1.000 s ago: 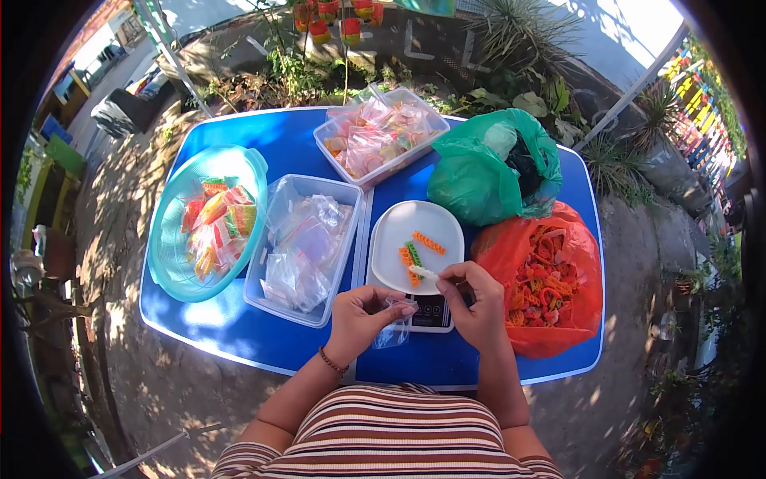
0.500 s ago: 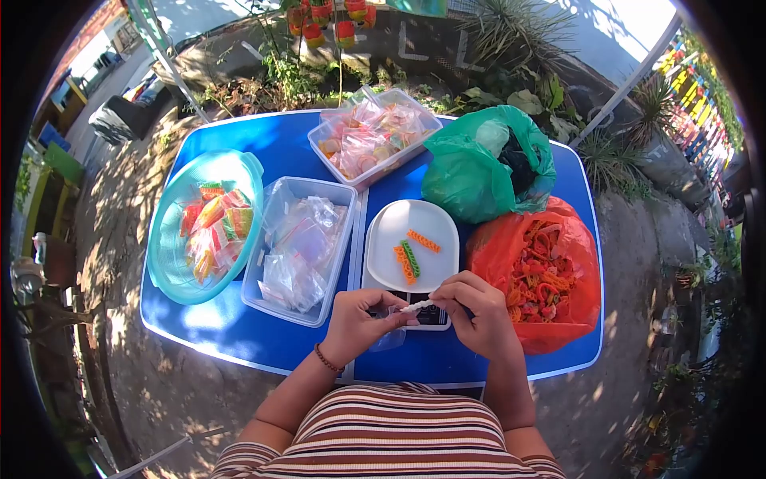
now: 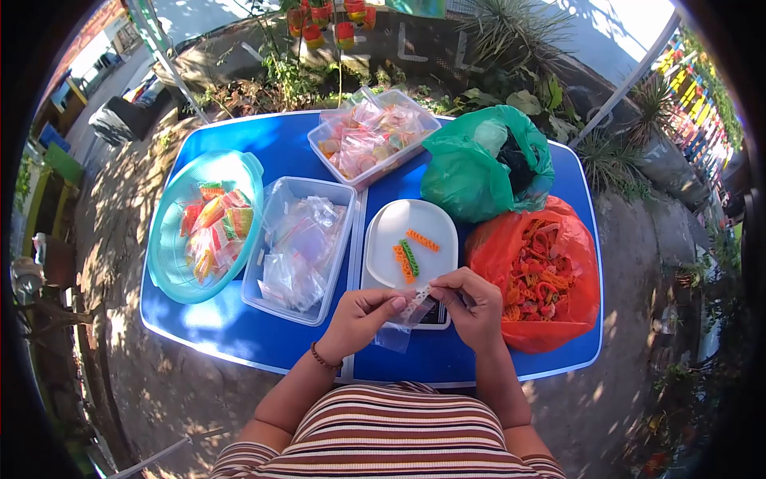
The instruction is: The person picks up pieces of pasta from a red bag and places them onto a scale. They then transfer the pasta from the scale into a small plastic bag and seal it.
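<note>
On the left of the table (image 3: 313,145), a basket (image 3: 169,259) holds filled packets (image 3: 215,231), its raised sides probably keeping the slippery plastic from sliding out; beside it, a clear box (image 3: 342,243) holds flat bags (image 3: 299,259), likely set there for the left hand's easy reach; behind, a second box (image 3: 392,166) is heaped with pouches (image 3: 373,132), farther off, seemingly as they need less handling. The left hand (image 3: 357,323) has thumb and fingers pinched on a small bag (image 3: 392,338), which hangs down at the table's near edge, perhaps to keep its mouth upward; a white twist (image 3: 419,299) lies between the two hands at that mouth, though how far inside I cannot tell. One green twist (image 3: 409,257) and two orange ones lie on the scale's tray (image 3: 383,267), presumably central so both hands meet over it; the right hand (image 3: 475,311) is pinched at the white twist's upper end, perhaps steadying it; farther right, a green bag (image 3: 467,180) stands behind a red bag (image 3: 496,249), whose wide mouth leaves orange snacks (image 3: 542,279) within reach.
</note>
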### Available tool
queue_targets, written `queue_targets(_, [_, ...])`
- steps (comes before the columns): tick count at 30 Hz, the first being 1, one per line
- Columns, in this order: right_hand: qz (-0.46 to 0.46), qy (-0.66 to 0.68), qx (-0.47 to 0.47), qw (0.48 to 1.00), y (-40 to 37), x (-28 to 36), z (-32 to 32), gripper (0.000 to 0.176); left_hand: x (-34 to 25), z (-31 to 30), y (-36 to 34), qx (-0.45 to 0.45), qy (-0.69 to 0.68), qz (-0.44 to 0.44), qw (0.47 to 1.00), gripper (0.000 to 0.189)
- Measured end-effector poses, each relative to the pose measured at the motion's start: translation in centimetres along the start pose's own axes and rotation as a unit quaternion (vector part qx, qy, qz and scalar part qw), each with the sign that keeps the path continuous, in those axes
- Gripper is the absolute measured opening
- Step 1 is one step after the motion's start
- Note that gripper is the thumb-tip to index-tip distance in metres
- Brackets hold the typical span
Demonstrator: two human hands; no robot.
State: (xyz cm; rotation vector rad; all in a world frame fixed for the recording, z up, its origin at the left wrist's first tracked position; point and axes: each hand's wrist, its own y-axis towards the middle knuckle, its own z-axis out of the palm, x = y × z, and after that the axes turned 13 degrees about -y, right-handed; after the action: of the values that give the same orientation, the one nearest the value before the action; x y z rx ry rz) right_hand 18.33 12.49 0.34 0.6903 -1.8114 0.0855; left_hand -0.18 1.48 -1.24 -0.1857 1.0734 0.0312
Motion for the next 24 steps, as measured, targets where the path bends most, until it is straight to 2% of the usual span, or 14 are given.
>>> queue_targets(2, [0.045,0.083,-0.005,0.996,-0.2,1.4,0.7,0.015,0.6,0.2,-0.1,0.014,0.027,0.014,0.999,0.027])
queue_targets(5, [-0.041,-0.04,0.031,0.998,-0.5,0.6,0.6,0.013,1.1,0.6,-0.3,0.01,0.012,0.011,1.0,0.029])
queue_targets(8, [-0.144,-0.151,0.025,0.978,0.1,1.0,0.1,0.011,1.4,0.8,-0.4,-0.012,-0.021,0.009,1.0,0.029])
queue_targets(11, [-0.165,-0.216,0.027,0.962,0.1,1.3,-0.2,0.013,2.1,0.5,-0.4,-0.025,-0.039,0.01,0.999,0.03])
queue_targets(14, [-0.212,-0.218,0.006,0.953,0.3,1.6,0.1,0.013,2.0,0.4,-0.3,-0.048,-0.069,0.005,0.996,0.031])
queue_targets(20, [-0.081,-0.119,0.099,0.985,0.7,1.3,0.3,0.013,2.4,0.3,-0.5,-0.043,-0.043,0.035,0.998,0.032])
queue_targets(24, [-0.041,-0.077,0.137,0.987,0.7,0.9,0.0,0.013,1.9,0.5,-0.6,-0.039,-0.038,0.023,0.998,0.03])
